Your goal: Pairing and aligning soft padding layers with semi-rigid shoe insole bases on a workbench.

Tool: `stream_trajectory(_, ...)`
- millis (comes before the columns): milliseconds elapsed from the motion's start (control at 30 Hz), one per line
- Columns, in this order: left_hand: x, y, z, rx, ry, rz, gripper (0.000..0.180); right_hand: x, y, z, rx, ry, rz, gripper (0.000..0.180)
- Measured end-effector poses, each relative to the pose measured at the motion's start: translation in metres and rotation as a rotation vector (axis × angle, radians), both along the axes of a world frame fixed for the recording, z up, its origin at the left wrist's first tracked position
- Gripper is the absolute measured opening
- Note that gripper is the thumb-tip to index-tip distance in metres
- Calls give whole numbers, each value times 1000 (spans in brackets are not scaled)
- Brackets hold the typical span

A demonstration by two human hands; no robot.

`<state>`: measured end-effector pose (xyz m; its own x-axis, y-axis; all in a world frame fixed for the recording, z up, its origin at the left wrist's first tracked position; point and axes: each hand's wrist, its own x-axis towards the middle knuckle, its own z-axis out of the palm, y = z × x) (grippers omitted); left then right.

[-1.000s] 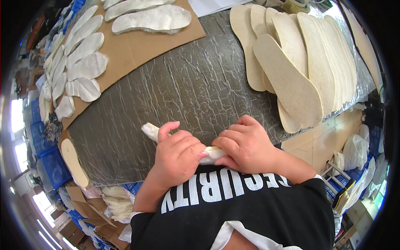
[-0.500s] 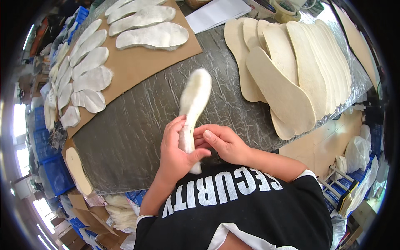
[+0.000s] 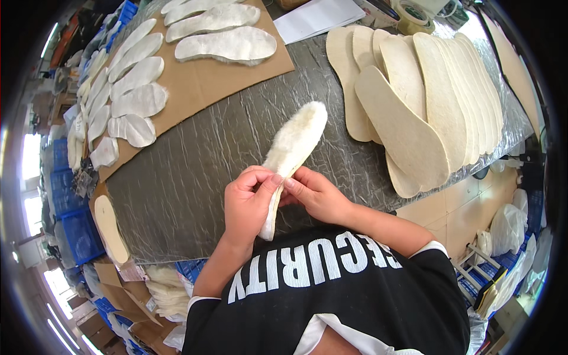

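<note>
A white fluffy insole (image 3: pixel 297 136) is held tilted over the near edge of the dark table, its rounded end pointing away and to the right. My left hand (image 3: pixel 251 198) is closed on its middle, thumb pressing near the edge. From the other side, my right hand (image 3: pixel 316 192) pinches the same edge with thumb and fingers. A pale yellowish layer shows along the insole's right side. The fingertips beneath it are hidden.
Fluffy white pieces (image 3: pixel 228 44) lie in rows on a brown cardboard sheet (image 3: pixel 195 89) at far left. Overlapping cream insoles (image 3: pixel 408 124) cover the table's right side. One cream insole (image 3: pixel 109 228) rests at the left edge. White paper (image 3: pixel 319 21) lies at the back.
The insole has tilted further right, showing its side edge more. My left thumb has moved up onto it, and my right hand has closed in on its edge.
</note>
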<state>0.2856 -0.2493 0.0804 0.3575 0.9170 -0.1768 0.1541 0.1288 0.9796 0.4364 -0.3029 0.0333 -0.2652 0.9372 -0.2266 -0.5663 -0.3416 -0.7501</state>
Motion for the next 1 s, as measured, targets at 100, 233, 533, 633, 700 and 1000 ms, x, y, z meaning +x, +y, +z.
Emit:
stream_trajectory(100,1,-1,1,-26,69,-11,13,0,-1,4,32,-21,-29,30)
stream_trajectory(233,5,-3,8,-151,51,15,15,-3,-4,-3,110,-170,-80,27)
stream_trajectory(533,-5,-1,3,57,232,-119,15,10,-3,11,231,-588,-66,17)
stream_trajectory(633,-1,-2,7,35,299,-136,11,9,-2,10,238,-562,-97,16)
stream_trajectory(700,1,-2,7,-8,310,-135,10,8,-3,8,217,-516,-109,15)
stream_trajectory(1000,3,-5,-6,-169,133,-56,13,12,-7,4,170,-602,-124,16)
